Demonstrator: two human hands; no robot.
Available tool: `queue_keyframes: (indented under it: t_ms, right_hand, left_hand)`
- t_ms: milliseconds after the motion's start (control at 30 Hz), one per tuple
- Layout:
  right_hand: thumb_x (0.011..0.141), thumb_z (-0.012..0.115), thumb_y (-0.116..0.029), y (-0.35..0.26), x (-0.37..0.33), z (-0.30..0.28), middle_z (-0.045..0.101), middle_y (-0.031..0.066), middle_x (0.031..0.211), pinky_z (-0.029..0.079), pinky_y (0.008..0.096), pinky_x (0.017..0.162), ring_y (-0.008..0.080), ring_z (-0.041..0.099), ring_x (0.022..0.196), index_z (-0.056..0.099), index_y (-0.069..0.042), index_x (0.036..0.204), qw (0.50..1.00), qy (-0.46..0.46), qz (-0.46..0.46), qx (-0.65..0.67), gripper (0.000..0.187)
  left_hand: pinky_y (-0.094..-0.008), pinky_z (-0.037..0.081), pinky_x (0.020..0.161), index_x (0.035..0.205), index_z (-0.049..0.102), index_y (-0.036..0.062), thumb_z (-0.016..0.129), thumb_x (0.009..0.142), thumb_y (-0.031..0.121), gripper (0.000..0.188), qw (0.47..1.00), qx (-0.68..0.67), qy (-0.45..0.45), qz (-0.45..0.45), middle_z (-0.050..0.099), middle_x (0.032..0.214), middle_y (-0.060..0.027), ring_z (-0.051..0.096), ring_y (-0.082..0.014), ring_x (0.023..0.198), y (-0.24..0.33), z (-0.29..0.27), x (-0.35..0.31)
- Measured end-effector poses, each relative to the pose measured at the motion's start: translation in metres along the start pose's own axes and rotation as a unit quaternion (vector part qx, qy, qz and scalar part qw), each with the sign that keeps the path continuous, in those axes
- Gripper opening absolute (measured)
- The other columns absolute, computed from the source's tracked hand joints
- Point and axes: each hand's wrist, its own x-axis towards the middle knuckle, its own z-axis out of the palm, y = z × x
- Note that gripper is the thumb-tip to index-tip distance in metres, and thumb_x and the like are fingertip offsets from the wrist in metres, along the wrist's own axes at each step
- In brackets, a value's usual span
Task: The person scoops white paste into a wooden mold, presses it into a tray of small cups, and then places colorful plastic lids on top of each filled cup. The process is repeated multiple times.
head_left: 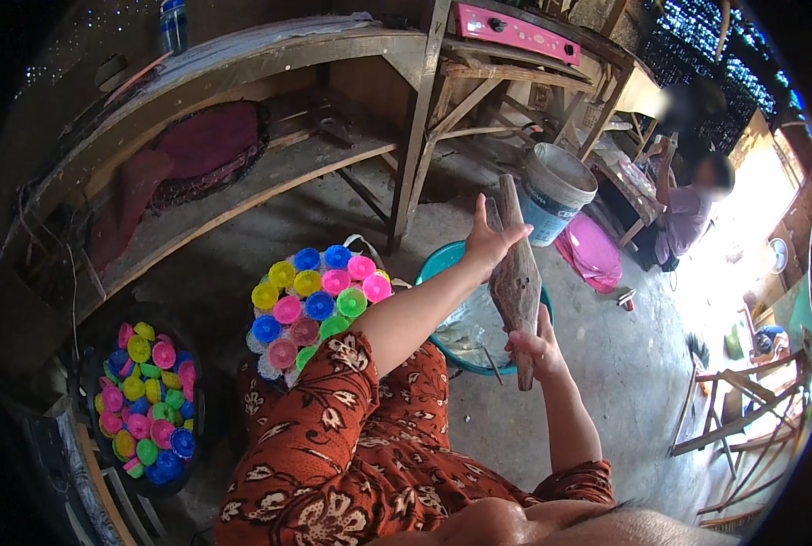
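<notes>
Both my hands hold a long, weathered piece of wood (pixel 516 282), wide in the middle and narrow at each end. It stands nearly upright above a teal basin (pixel 435 258). My left hand (pixel 497 244) is around its upper part, with one finger pointing up beside it. Lower down, my right hand (pixel 535 348) grips the narrow bottom end. Inside the basin is something pale and partly see-through, mostly hidden by the wood and my arm; a thin stick (pixel 493 364) leans at its near rim. Left of my forearm, colourful small fluted plastic cups (pixel 319 305) stand in a rounded cluster.
A dark tub (pixel 196 400) of loose colourful cups is at the left. Beyond the basin stand a grey-white bucket (pixel 556 187) and a pink mat (pixel 590 255). Wooden shelving (pixel 242 205) and a pink stove (pixel 515 32) line the back. Another person (pixel 688 214) sits at the right.
</notes>
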Motion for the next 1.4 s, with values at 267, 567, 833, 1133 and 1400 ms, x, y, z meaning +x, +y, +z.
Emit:
queue_keyframes:
  t_ms: [267, 567, 833, 1133, 1400]
  right_hand:
    - [0.071, 0.066, -0.029, 0.025, 0.005, -0.028, 0.054, 0.0123, 0.105, 0.050, 0.0315, 0.062, 0.0201, 0.059, 0.077, 0.033, -0.008, 0.133, 0.994, -0.003, 0.002, 0.108, 0.073]
    - [0.079, 0.056, -0.045, 0.169, 0.077, -0.072, 0.059, 0.0133, 0.083, 0.051, 0.0373, 0.054, 0.0257, 0.059, 0.066, 0.053, -0.004, 0.106, 0.943, 0.096, 0.163, 0.275, 0.050]
    - [0.075, 0.064, -0.043, 0.214, 0.110, -0.071, 0.056, 0.0103, 0.077, 0.050, 0.0369, 0.050, 0.0241, 0.058, 0.062, 0.051, -0.008, 0.106, 0.918, 0.211, 0.180, 0.283, 0.049]
    - [0.080, 0.059, -0.045, 0.155, 0.087, -0.076, 0.058, 0.0120, 0.083, 0.051, 0.0349, 0.056, 0.0227, 0.059, 0.063, 0.052, -0.003, 0.102, 0.936, 0.045, 0.082, 0.339, 0.048]
    - [0.068, 0.066, -0.044, 0.083, -0.014, 0.000, 0.056, 0.0198, 0.107, 0.053, 0.0382, 0.066, 0.0283, 0.062, 0.080, 0.041, -0.008, 0.129, 0.976, -0.039, -0.001, 0.216, 0.075]
  left_hand:
    - [-0.0469, 0.031, 0.099, 0.147, -0.007, 0.0200, 0.061, 0.068, 0.072, 0.116, 0.985, 0.002, -0.058, -0.165, 0.025, 0.146, -0.0152, 0.032, -0.0272, 0.130, -0.004, -0.031, -0.010]
    - [-0.0338, 0.040, 0.087, 0.132, 0.039, 0.0117, 0.058, 0.087, 0.038, 0.056, 0.946, 0.046, -0.019, -0.322, 0.050, 0.125, -0.0055, 0.049, -0.0163, 0.108, -0.108, -0.054, -0.157]
    - [-0.0259, 0.044, 0.075, 0.118, 0.053, 0.0118, 0.057, 0.090, 0.027, 0.032, 0.906, 0.045, -0.196, -0.373, 0.060, 0.108, -0.0001, 0.056, -0.0089, 0.086, -0.082, -0.071, -0.197]
    - [-0.0263, 0.044, 0.076, 0.115, 0.055, 0.0117, 0.058, 0.089, 0.027, 0.030, 0.898, 0.035, -0.209, -0.385, 0.060, 0.106, 0.0003, 0.056, -0.0083, 0.085, -0.088, -0.069, -0.199]
    - [-0.0406, 0.033, 0.099, 0.135, 0.039, 0.0078, 0.057, 0.081, 0.062, 0.078, 0.980, -0.093, -0.022, -0.172, 0.049, 0.128, -0.0096, 0.044, -0.0188, 0.120, -0.013, -0.119, -0.112]
